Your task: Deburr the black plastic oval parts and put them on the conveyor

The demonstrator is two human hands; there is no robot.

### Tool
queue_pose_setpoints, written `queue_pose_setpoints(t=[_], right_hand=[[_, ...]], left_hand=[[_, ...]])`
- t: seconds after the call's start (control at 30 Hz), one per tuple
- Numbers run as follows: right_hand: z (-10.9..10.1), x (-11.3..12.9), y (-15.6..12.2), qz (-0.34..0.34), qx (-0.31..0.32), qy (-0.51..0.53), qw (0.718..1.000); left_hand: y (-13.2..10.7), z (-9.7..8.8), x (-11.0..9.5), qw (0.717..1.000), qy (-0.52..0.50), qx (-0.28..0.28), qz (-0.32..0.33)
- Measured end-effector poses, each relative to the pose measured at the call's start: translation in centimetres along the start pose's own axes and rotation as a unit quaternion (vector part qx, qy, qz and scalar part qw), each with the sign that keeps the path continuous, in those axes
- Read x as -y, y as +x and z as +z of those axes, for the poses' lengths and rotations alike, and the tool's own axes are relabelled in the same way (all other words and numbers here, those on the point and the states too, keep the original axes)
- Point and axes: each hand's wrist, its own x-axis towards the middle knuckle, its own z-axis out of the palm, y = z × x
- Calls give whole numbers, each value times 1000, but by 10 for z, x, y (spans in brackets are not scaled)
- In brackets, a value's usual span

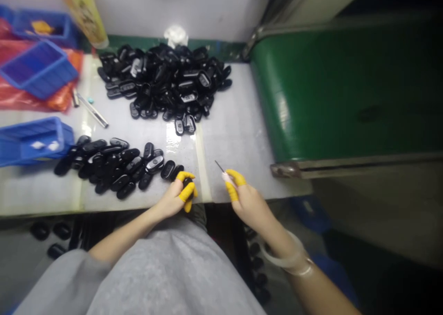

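Note:
Yellow finger covers sit on the fingertips of both hands. My left hand [179,195] is closed around a small black oval remote [187,182] at the table's front edge; the fingers hide most of it. To the right, my right hand [244,195] pinches a thin dark-shafted tool [219,166] with a pale handle, its tip pointing up and left, apart from the remote. Left of my left hand lies a loose group of black oval remotes [119,165], some showing grey button faces. Farther back is a larger heap of similar remotes [166,81].
Blue bins [38,135] stand at the left, one tilted on red plastic [65,98]. A pen [92,109] lies near them. A yellow bottle-like container [86,15] and crumpled white tissue [176,35] are at the back. On the right is a green conveyor belt [346,88] with a metal edge.

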Motion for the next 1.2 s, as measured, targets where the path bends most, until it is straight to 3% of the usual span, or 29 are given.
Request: queue_pose_setpoints(t=[0.1,0.17,0.23,0.3,0.33,0.4,0.47,0.53,0.6,0.77,0.9,1.0,1.03,1.1,1.17,1.2], right_hand=[[-1,1,12,39,106,-113,987],[-1,2,17,27,167,-163,972],[-4,1,20,15,190,-178,965],[-11,-4,21,14,183,-180,966],[-18,-7,22,19,164,-172,971],[-35,-18,28,41,90,-143,985],[-57,-35,41,97,-6,-122,988],[-82,-59,60,190,-85,-133,969],[-107,-91,78,271,-144,-156,939],[-146,-160,101,356,-230,-160,892],[-154,-188,106,345,-240,-118,900],[-149,-182,115,297,-256,-92,915],[-144,-173,117,268,-256,-80,925],[-125,-140,116,204,-250,-50,945],[-99,-92,103,142,-244,-11,959],[-85,-65,92,97,-234,19,967]], left_hand=[[-5,-1,-12,985,155,15,79],[-8,-8,-23,943,295,-7,155],[-12,-22,-34,897,390,-67,199],[-16,-41,-45,856,457,-153,186],[-18,-50,-50,831,493,-202,161],[-22,-68,-60,775,572,-245,109],[-25,-82,-68,718,648,-246,70],[-25,-91,-74,675,697,-237,48],[-25,-94,-78,650,721,-238,28],[-30,-90,-78,629,728,-271,16],[-32,-83,-66,638,670,-360,119],[-30,-72,-54,686,563,-396,237],[-29,-66,-49,721,517,-379,262],[-24,-52,-40,821,407,-298,269],[-18,-35,-32,918,267,-182,230],[-14,-27,-29,952,196,-125,201]])
